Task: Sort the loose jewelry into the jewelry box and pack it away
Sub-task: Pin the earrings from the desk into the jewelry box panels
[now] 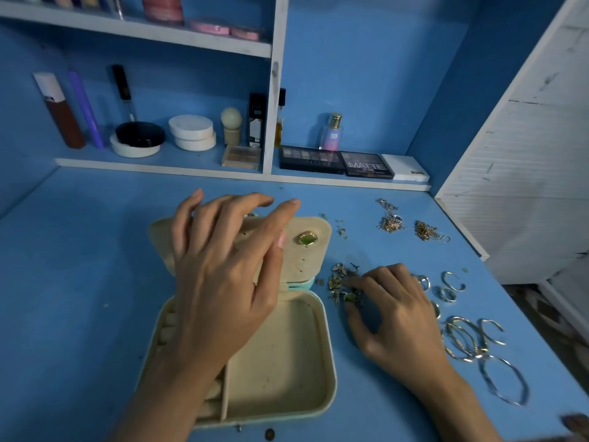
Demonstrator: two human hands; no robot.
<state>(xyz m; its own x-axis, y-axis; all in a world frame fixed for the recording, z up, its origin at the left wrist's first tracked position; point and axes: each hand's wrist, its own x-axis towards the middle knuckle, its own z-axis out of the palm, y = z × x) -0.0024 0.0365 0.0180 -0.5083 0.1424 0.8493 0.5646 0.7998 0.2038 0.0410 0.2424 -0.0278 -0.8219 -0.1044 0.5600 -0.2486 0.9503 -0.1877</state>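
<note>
Left hand (220,282) spread loose over jewelry box (280,365) | right hand (392,314) pinching earring pile (337,279) beside box

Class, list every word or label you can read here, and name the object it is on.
"MATTE": dark rectangular eyeshadow palette.
"SB": pink glass perfume bottle with gold cap.
Too blurred to read: print on the longer black palette and the tall black box.

Jewelry box (277,371): cream lining, matt, velvety, lightly soiled; teal outer edge at hinge.
Ring (307,239) on lid: gold metal, glossy green stone.
Hoops (462,338), near right: polished silver metal.
Chains (425,231), far right: gold-tone metal, glinting.
Worktop (79,266): blue paint, matt, speckled.
Perfume bottle (332,132): glossy glass, gold cap.
Cabinet side (526,154), right: white paint, scuffed.
</note>
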